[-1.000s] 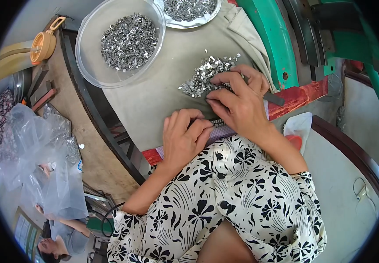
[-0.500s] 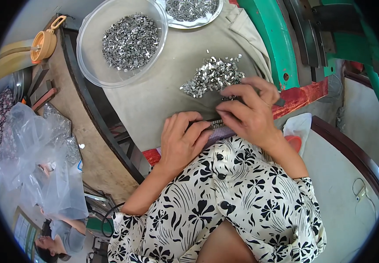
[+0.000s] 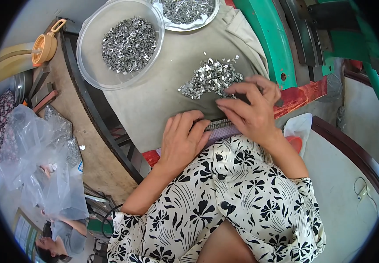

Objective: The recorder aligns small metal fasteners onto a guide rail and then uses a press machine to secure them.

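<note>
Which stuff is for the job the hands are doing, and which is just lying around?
Looks like part of the job:
- row of small metal pieces, with the left hand at its left end
- loose metal pile, beside the right hand
- probably the clear tub of similar bits

Seems just lying about:
- clear plastic bags
- orange lid with a loop

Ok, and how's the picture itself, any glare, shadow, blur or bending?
Head view: glints on the metal pile and sheen on the plastic bag; head view: the cloth darkens softly between pile and hands; head view: right hand perhaps slightly blurred; head view: the left bench bows along its edge, and the corners go black.
</note>
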`<state>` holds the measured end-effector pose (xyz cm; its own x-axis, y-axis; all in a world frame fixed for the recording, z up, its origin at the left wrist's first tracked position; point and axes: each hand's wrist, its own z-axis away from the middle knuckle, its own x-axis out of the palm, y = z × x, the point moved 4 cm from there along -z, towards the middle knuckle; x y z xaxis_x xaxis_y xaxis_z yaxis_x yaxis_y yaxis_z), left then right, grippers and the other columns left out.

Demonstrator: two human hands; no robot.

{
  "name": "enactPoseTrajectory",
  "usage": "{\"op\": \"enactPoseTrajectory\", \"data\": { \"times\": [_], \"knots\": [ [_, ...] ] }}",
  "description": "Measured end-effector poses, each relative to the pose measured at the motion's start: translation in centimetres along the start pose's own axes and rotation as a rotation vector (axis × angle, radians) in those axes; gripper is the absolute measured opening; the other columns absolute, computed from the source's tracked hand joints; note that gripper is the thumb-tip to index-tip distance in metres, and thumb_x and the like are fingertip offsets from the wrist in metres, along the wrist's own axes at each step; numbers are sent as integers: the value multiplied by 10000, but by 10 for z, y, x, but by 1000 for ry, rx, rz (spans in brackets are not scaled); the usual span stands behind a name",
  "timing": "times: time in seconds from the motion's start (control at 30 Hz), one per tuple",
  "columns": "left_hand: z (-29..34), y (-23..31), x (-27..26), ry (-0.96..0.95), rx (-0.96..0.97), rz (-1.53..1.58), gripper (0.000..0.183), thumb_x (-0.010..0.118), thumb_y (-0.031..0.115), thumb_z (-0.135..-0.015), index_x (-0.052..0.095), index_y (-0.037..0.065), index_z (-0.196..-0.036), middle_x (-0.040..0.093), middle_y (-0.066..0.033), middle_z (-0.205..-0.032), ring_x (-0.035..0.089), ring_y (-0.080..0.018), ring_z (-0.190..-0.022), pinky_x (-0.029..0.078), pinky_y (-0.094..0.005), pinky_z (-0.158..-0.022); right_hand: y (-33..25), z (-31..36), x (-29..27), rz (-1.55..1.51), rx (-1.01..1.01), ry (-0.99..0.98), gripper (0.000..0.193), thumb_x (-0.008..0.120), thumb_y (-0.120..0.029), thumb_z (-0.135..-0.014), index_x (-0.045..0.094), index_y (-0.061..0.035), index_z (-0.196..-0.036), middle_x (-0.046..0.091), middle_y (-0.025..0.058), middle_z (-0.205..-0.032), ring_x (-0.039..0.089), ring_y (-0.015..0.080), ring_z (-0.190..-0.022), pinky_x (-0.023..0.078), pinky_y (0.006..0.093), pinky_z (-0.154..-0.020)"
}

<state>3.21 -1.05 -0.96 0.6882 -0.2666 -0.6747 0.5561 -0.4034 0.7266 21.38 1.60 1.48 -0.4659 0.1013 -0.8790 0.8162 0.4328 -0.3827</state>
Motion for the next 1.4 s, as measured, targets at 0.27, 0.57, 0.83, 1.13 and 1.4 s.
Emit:
{"op": "enactPoseTrajectory", "data": {
  "times": [0.27,0.57,0.83,1.13,1.4],
  "knots": [
    [4,-1,-11,40,-86,0,307,832,105,-702,687,75,-971,612,-73,-1035,593,-274,-908,445,-372,-755,0,-31,13,96,-95,-7,159,806,-204,-704,746,-209,-851,647,-76,-1092,505,249,-1141,289,411,-922],
    [2,-3,-4,27,-28,16,222,782,138,-763,671,96,-951,597,-42,-1018,578,-253,-882,420,-375,-740,-2,-10,1,-29,-37,-108,163,780,-146,-717,694,-175,-853,649,-73,-1098,498,248,-1150,291,408,-947],
    [-8,3,0,54,5,1,228,816,92,-715,684,100,-901,625,-29,-965,593,-232,-844,406,-355,-715,-6,16,-11,-36,-61,-193,187,798,-159,-691,723,-196,-859,645,-81,-1109,497,257,-1160,319,414,-944],
    [-8,4,-5,56,-70,77,186,782,83,-740,683,81,-897,614,-48,-978,592,-249,-877,438,-369,-759,5,-6,3,9,-25,-73,188,806,-180,-693,745,-196,-870,648,-60,-1105,519,250,-1126,309,414,-942],
    [-24,-12,-23,214,-106,-30,169,756,18,-762,695,38,-919,616,-77,-955,609,-275,-865,481,-375,-750,-2,-7,9,-39,-65,-68,164,809,-177,-684,728,-174,-827,645,-65,-1092,521,250,-1124,311,426,-960]
  ]
}}
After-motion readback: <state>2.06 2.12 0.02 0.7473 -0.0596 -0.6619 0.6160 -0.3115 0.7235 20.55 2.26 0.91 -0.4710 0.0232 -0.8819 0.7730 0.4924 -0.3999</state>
